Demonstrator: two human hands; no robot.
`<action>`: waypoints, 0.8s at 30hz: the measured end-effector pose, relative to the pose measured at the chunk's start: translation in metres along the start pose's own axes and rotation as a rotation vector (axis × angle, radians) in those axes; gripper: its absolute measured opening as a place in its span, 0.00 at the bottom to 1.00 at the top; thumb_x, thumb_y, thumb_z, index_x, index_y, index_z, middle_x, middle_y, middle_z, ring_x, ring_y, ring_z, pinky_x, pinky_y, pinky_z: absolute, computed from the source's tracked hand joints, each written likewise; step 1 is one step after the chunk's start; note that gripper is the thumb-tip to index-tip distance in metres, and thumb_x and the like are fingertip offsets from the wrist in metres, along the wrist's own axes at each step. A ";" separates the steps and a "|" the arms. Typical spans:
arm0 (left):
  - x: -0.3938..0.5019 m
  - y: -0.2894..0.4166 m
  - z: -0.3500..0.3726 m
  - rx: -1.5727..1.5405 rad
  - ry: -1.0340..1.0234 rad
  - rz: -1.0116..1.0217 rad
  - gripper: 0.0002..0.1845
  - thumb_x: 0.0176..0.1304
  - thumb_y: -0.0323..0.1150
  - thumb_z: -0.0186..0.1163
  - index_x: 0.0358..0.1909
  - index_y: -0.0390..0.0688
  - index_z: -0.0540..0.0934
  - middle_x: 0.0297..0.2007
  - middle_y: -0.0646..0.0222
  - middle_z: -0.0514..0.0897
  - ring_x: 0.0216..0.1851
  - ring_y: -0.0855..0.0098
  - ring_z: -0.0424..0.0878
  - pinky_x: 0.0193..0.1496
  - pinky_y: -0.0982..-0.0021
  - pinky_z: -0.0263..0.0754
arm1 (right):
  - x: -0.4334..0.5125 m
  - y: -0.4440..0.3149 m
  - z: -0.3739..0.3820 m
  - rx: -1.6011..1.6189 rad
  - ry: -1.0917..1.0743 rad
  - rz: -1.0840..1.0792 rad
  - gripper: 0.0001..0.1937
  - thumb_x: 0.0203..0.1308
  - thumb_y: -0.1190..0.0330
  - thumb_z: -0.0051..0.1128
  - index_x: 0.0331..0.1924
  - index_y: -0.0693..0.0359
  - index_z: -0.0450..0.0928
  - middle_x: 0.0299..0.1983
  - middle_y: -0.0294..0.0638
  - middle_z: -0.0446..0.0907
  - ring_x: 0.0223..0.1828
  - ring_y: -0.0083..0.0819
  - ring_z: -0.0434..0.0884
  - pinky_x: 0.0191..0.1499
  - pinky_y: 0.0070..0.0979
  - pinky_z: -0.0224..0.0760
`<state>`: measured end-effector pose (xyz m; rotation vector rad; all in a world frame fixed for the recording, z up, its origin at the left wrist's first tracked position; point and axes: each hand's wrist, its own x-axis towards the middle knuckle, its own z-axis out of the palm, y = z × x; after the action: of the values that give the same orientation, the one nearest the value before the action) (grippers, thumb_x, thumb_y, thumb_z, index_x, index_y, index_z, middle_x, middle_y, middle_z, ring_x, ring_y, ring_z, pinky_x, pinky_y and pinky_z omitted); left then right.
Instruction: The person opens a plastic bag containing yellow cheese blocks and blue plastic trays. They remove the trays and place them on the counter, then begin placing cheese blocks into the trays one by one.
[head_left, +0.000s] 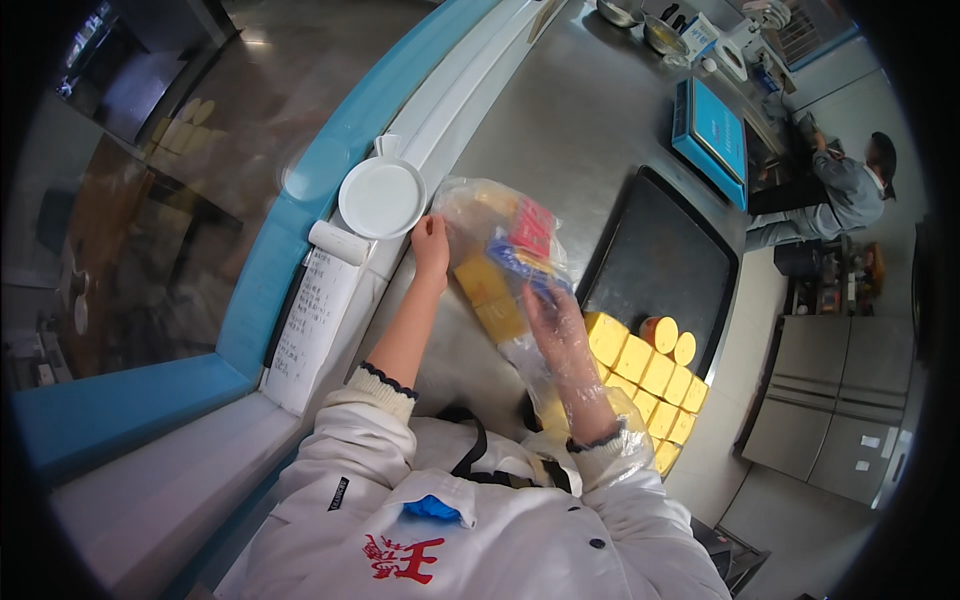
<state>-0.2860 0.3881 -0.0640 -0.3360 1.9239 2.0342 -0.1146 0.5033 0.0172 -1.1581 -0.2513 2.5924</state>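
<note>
A clear plastic bag (491, 199) lies over the steel table, holding yellow blocks (487, 296) and packets with red and blue print. My left hand (431, 244) has its fingers curled together on the bag's left edge, beside a small white round pan-shaped dish (382, 196). Clear plastic covers my right hand (555, 319) and forearm up to the sleeve; its fingertips are against a blue-and-yellow packet (525, 262), and whether they grip it is hard to see. Right of that forearm, rows of square yellow cakes or blocks (658, 373) sit close together, with small round yellow-topped pieces (661, 334) beside them.
Behind the yellow blocks lies a black baking tray (660, 247). A blue scale (712, 142) stands farther back, near metal bowls (664, 36). At left, a paper roll (339, 241) and handwritten sheet (315, 322) rest on the window ledge. Another person (855, 187) stands at the far right.
</note>
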 end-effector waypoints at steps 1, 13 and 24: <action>-0.004 -0.002 -0.003 0.023 -0.023 0.013 0.15 0.67 0.40 0.50 0.43 0.37 0.74 0.36 0.70 0.76 0.39 0.76 0.71 0.44 0.73 0.65 | -0.008 0.002 -0.004 -0.195 0.016 -0.060 0.17 0.62 0.77 0.49 0.54 0.71 0.64 0.49 0.49 0.73 0.51 0.39 0.75 0.54 0.30 0.75; -0.116 -0.017 -0.017 -0.389 -0.526 -0.707 0.34 0.56 0.55 0.60 0.60 0.47 0.68 0.52 0.67 0.77 0.52 0.68 0.75 0.52 0.63 0.71 | -0.155 -0.002 -0.065 -0.790 0.051 -0.215 0.20 0.60 0.76 0.52 0.56 0.69 0.62 0.49 0.48 0.73 0.49 0.41 0.78 0.48 0.36 0.79; -0.158 -0.081 -0.035 -0.322 -0.978 -0.252 0.23 0.62 0.44 0.55 0.56 0.45 0.70 0.47 0.69 0.79 0.48 0.71 0.77 0.47 0.69 0.72 | -0.127 0.037 -0.059 0.133 -0.051 0.167 0.13 0.61 0.79 0.50 0.50 0.71 0.67 0.50 0.51 0.72 0.53 0.38 0.74 0.60 0.29 0.70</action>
<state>-0.1111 0.3453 -0.0803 0.2997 0.9184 1.8064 0.0034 0.4286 0.0567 -1.1110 0.0086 2.7373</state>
